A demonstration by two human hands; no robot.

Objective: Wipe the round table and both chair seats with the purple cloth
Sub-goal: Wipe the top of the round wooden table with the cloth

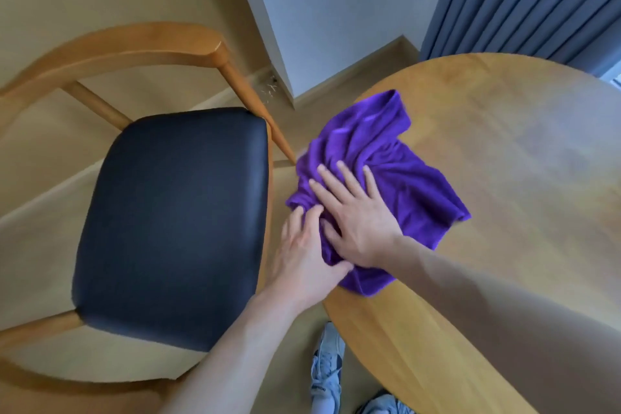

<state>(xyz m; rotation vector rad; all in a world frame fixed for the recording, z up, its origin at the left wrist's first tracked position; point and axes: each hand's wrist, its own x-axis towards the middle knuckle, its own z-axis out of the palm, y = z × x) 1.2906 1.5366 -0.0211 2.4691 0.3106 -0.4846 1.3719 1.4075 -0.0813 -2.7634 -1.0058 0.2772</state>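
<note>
At far left, one chair with a black padded seat (171, 228), dry-looking and bare, no cloth on it; by that showing, probably not yet wiped, though impossible to confirm. Just right of the seat, left hand (307, 254) reaching over the worktop's edge, fingertips tucked into the near fold of the purple cloth (379, 158), seemingly pinching it. Next, right hand (361, 220) laid flat on the cloth, fingers straight and spread, pressing down, grasping nothing. Cloth rumpled, lying at the left rim of the round wooden worktop (504, 178), one corner hanging slightly past the edge. Worktop surface to the right faintly streaked and blurred; how much of it wiped, hard to tell. Second chair nowhere in view. Judged overall: mid-table stage, both seats likely left.
</note>
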